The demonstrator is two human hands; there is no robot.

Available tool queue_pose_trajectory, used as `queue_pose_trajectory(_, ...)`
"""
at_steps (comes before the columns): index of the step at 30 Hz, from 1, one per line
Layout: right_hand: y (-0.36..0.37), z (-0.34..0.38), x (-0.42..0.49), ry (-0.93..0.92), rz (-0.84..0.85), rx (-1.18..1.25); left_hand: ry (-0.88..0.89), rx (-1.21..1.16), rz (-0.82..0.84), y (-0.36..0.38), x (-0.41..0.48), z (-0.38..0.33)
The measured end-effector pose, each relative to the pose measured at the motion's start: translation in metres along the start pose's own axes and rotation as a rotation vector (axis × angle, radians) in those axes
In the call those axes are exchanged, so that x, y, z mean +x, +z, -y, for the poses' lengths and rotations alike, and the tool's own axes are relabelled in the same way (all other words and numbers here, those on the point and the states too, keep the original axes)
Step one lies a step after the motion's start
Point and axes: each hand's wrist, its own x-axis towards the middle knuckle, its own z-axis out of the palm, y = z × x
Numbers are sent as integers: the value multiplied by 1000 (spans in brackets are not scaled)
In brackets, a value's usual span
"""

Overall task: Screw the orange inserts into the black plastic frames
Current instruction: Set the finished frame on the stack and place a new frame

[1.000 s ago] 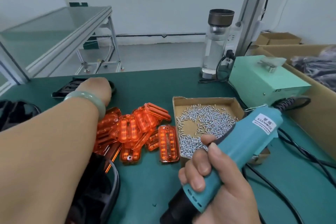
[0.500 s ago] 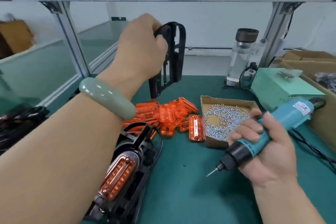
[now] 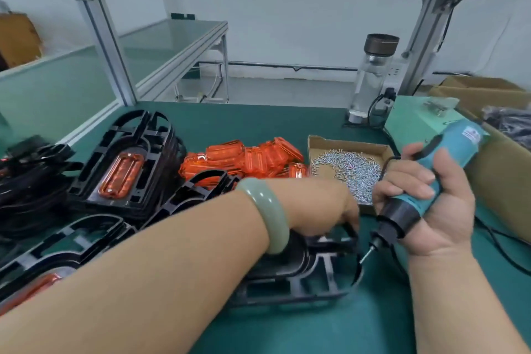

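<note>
Many orange inserts [image 3: 253,158] piled behind, left hand [image 3: 321,204] gripping black frame [image 3: 316,282], right hand [image 3: 431,210] gripping screwdriver [image 3: 448,158], screw box [image 3: 316,142] just behind.

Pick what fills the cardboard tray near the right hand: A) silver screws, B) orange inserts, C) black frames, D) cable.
A: the tray holds a heap of small silver screws, while the inserts lie piled outside it.

left hand [image 3: 321,207]: grips frame [image 3: 319,279]
right hand [image 3: 428,210]: holds screwdriver [image 3: 448,158], bit [image 3: 365,256] at frame's rim
inserts [image 3: 253,161]: heaped beside screw box [image 3: 344,142]
</note>
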Motion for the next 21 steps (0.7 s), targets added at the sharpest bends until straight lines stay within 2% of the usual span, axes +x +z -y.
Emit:
queue_pose_trajectory(2, -1, -2, 2, 7, -24, -64, -23, -51, 20, 12, -1, -6)
queue_pose_trajectory(7, -4, -5, 4, 13, -62, -121, -157, -212, -124, 1, -28, -13)
queue_pose_trajectory(9, -5, -5, 4, 18, -72, -129, -296, -157, -42, 0, -50, -15)
queue_pose_trajectory(11, -4, -5, 4, 17, -74, -124, -379, 15, 114, 8, -70, -28)
queue_pose_trajectory(13, -4, -4, 3, 19, -62, -89, -390, 155, 149, 23, -78, -45)
queue_pose_trajectory(17, -3, -4, 0, 50, -2, 11, -356, 135, -92, 33, -69, -50)
queue_pose_trajectory(21, -1, -6, 1, 26, -33, -46, -309, 18, -30, 36, -57, -49)
